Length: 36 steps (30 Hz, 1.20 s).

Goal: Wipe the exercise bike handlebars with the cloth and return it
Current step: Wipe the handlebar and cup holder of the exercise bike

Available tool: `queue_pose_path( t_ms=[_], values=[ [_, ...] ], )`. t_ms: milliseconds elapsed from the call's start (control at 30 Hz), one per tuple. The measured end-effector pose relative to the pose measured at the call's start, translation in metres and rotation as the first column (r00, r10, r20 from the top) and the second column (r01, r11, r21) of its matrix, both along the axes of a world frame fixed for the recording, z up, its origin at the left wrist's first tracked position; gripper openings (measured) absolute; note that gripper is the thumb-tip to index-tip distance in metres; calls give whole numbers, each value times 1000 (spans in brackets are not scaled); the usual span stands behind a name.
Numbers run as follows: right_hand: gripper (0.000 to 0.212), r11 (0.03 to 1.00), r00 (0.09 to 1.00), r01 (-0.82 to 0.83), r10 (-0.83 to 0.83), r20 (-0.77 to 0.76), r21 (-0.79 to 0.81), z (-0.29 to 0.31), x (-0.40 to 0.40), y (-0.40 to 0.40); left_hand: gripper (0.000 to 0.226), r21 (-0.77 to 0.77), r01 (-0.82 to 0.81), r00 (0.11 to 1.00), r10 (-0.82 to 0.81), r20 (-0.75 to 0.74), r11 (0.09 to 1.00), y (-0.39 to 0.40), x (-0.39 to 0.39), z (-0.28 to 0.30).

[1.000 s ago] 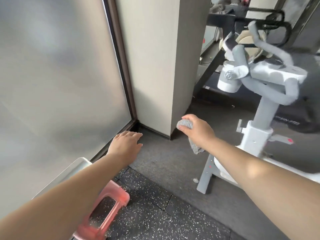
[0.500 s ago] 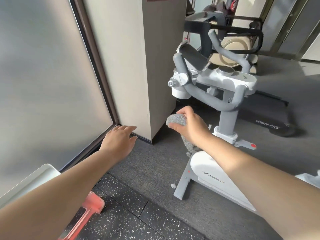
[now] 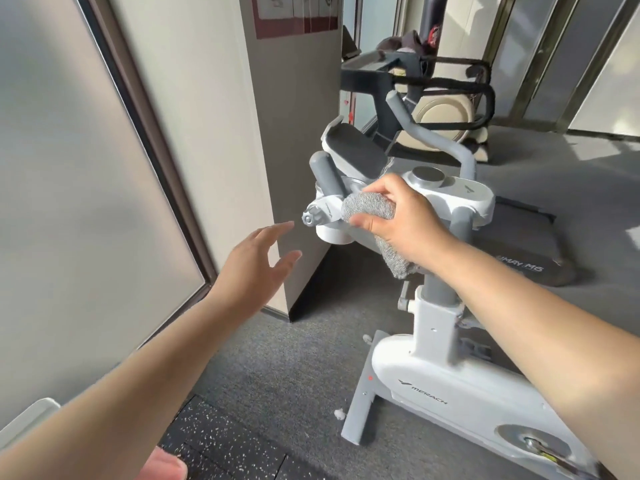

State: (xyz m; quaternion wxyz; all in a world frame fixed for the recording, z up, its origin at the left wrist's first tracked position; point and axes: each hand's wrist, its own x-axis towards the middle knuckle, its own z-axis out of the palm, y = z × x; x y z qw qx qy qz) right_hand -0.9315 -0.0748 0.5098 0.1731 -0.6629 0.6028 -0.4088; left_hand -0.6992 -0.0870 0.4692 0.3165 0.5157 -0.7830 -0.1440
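The wiping is judged to be only at its start: the cloth (image 3: 369, 207) is carried up to the exercise bike (image 3: 446, 372) and lies against the near-left bar of the handlebars (image 3: 327, 176), while the far bar beyond the console appears untouched. The wiping and the return of the cloth are left to do. The cloth is bunched in the closed right hand (image 3: 403, 220), its tail hanging below. The left hand (image 3: 258, 265) is held spread and empty, left of the handlebars, touching nothing.
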Motion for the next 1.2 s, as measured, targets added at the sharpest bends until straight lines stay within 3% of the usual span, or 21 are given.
queue_pose_path(
  t_ms=[233, 400, 600, 767, 933, 1200],
  values=[
    [44, 998, 1000, -12, 12, -5, -60, 18, -16, -28, 59, 19, 73, 995, -72, -72, 997, -31, -26, 28],
    [47, 991, 997, -75, 75, -2, -111, 32, -22, -58, 32, 28, 54, 992, -51, -114, 998, -41, -36, 31],
    [35, 963, 979, -201, 206, 8, -181, 55, -16, -96, 17, 97, -56, 980, 74, -185, 994, -52, -46, 32],
    [21, 910, 917, -398, 400, -7, -121, 44, -10, -115, 9, 126, -178, 952, 203, -229, 976, -49, -57, 28],
    [20, 831, 832, -554, 554, -13, -41, 32, -29, -115, 13, 103, -312, 917, 328, -226, 944, -41, -73, 28],
    [31, 749, 753, -652, 658, 16, -122, 44, -22, -145, 12, 118, -475, 848, 490, -205, 872, -34, -91, 30]
  ],
)
